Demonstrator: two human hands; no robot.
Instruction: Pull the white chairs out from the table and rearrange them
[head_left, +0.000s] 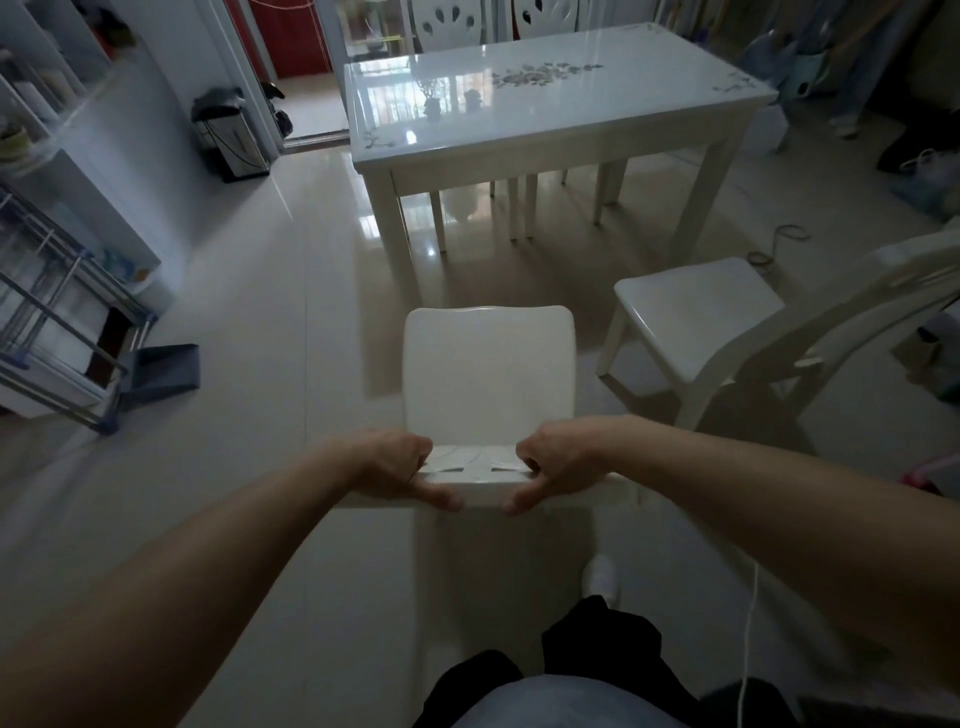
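A glossy white chair (488, 364) with a squarish seat stands on the near side of the glossy white table (597, 119) with a flower pattern, well apart from it, its seat facing the table. The top rail of its backrest lies under both hands. The left hand (392, 465) grips the rail's left part and the right hand (561, 465) its right part, fingers curled over the far edge, thumbs along the near face pointing toward each other. A second white chair (696, 317) stands just right of the first, also clear of the table and turned at an angle. Two white chair backs (449, 23) rise behind the table's far edge.
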